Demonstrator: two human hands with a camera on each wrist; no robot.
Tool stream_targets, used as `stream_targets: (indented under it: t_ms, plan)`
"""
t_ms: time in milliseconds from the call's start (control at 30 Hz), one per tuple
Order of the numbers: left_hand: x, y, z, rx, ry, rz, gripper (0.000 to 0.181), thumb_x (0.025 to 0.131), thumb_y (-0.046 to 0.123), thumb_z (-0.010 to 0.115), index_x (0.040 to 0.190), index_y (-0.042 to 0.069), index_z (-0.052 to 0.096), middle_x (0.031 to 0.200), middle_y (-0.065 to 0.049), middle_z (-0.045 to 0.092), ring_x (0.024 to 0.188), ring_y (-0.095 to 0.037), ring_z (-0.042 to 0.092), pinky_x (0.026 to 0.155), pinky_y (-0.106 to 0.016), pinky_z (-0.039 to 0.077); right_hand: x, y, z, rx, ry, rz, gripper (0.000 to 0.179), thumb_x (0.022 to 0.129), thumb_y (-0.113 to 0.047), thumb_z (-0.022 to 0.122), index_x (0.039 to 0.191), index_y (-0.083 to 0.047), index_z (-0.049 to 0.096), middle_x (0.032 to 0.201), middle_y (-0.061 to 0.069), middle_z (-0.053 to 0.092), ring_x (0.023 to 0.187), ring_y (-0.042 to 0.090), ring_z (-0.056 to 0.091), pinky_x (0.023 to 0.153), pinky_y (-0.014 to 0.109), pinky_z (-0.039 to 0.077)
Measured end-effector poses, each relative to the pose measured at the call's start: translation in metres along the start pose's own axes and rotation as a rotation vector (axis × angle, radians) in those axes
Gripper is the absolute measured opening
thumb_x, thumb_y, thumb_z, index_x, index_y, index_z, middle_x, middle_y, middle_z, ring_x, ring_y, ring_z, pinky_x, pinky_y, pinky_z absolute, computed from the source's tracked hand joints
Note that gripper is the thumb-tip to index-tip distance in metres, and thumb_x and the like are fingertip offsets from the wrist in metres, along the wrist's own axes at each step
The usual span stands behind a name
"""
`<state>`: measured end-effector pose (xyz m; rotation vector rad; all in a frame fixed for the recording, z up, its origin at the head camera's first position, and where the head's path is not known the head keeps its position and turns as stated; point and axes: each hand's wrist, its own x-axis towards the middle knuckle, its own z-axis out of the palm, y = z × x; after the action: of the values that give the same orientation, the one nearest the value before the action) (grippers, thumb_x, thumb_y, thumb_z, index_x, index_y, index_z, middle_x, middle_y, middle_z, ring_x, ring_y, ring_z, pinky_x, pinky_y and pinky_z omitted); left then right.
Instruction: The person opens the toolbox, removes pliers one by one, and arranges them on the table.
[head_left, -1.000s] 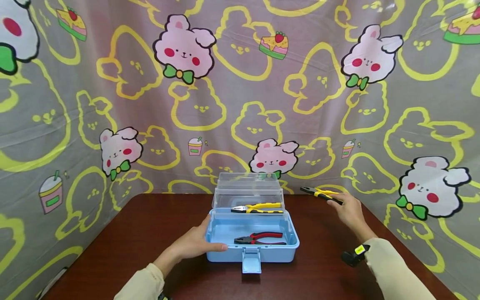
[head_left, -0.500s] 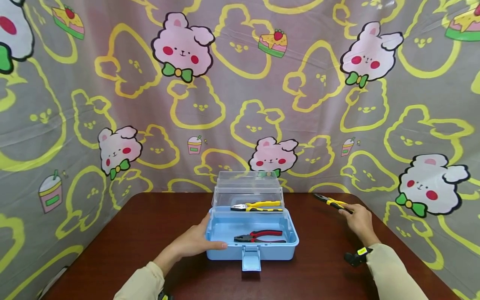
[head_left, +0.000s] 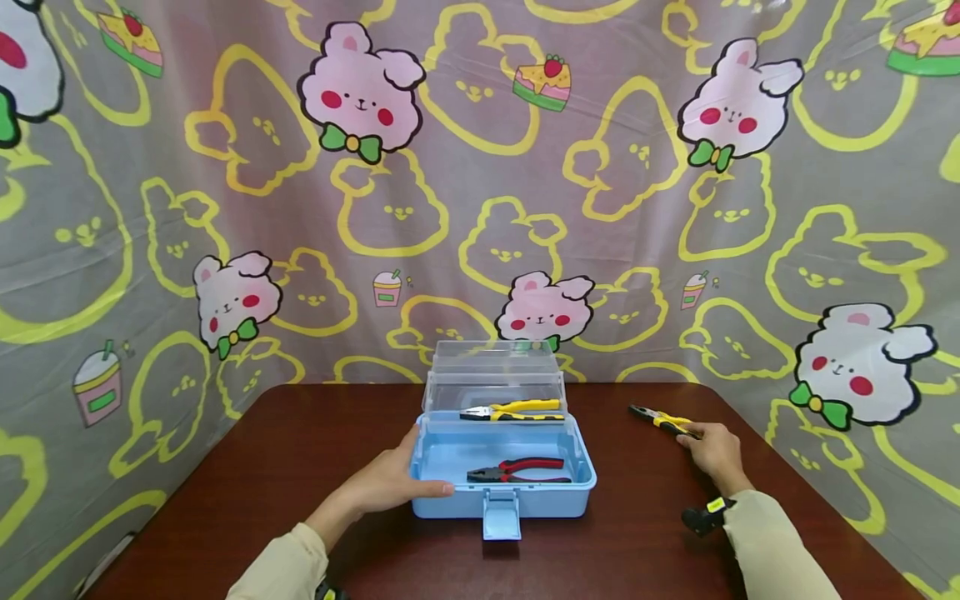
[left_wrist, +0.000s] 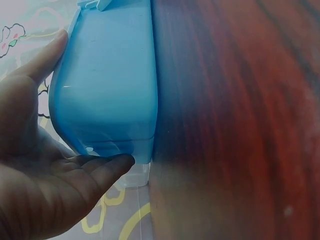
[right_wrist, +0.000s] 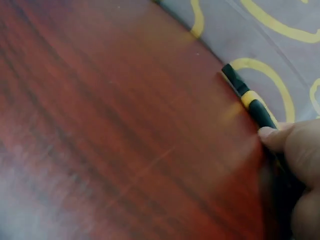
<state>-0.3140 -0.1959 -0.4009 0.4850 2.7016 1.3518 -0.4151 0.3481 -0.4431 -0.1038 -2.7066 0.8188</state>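
In the head view my left hand (head_left: 386,482) holds the left side of an open light-blue toolbox (head_left: 551,502), thumb over its front rim. The left wrist view shows the fingers of that hand (left_wrist: 55,190) bent against the toolbox wall (left_wrist: 107,75). Red-and-black pliers (head_left: 517,471) lie inside the box. Behind them, yellow-and-black pliers (head_left: 517,409) with a silver head lie in the clear raised lid. Off to the right, my right hand (head_left: 716,454) pinches the handles of dark-headed yellow-and-black pliers (head_left: 663,421), low over the table with the head pointing away to the left.
The dark red-brown wooden table (head_left: 315,433) carries the toolbox near its middle. The blue front latch (head_left: 501,517) hangs down. A patterned curtain (head_left: 480,183) closes in the back and both sides, right at the table's edges.
My right hand has moved right and down with its pliers, away from the toolbox and close to the table. The left hand stays on the box.
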Motion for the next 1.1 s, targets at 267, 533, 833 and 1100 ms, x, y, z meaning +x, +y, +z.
stream_targets:
  t_ms: [267, 533, 833, 1100]
  plan:
    - [-0.004, 0.004, -0.002, -0.009, -0.003, -0.006, 0.125, 0.08, 0.054, 0.087, 0.166, 0.01, 0.008, 0.149, -0.021, 0.05, 0.119, -0.033, 0.058, 0.1, -0.06, 0.046, 0.003, -0.003, -0.01, -0.034, -0.149, 0.089, 0.047, 0.098, -0.026, 0.072, 0.131, 0.006, 0.063, 0.136, 0.038, 0.051, 0.117, 0.058, 0.048, 0.082, 0.068, 0.033]
    - [-0.005, 0.006, -0.001, -0.006, -0.005, -0.012, 0.124, 0.08, 0.051, 0.087, 0.166, 0.011, 0.007, 0.147, -0.021, 0.051, 0.117, -0.033, 0.058, 0.099, -0.061, 0.045, 0.003, -0.001, -0.013, 0.001, -0.162, 0.072, 0.049, 0.096, -0.026, 0.075, 0.132, 0.006, 0.063, 0.135, 0.038, 0.052, 0.118, 0.058, 0.047, 0.083, 0.067, 0.035]
    - [-0.005, 0.007, -0.001, -0.003, -0.008, -0.012, 0.124, 0.08, 0.051, 0.087, 0.166, 0.011, 0.007, 0.145, -0.022, 0.052, 0.116, -0.033, 0.059, 0.098, -0.061, 0.046, 0.004, 0.0, -0.018, 0.057, -0.141, -0.026, 0.051, 0.095, -0.016, 0.076, 0.134, 0.012, 0.058, 0.13, 0.034, 0.061, 0.121, 0.056, 0.048, 0.099, 0.066, 0.038]
    - [-0.006, 0.004, -0.001, 0.002, -0.007, -0.013, 0.125, 0.081, 0.051, 0.087, 0.166, 0.01, 0.007, 0.147, -0.023, 0.051, 0.118, -0.034, 0.058, 0.099, -0.061, 0.046, 0.005, -0.012, -0.025, 0.034, -0.122, -0.102, 0.047, 0.094, -0.018, 0.077, 0.13, 0.01, 0.062, 0.127, 0.036, 0.06, 0.115, 0.055, 0.054, 0.091, 0.063, 0.045]
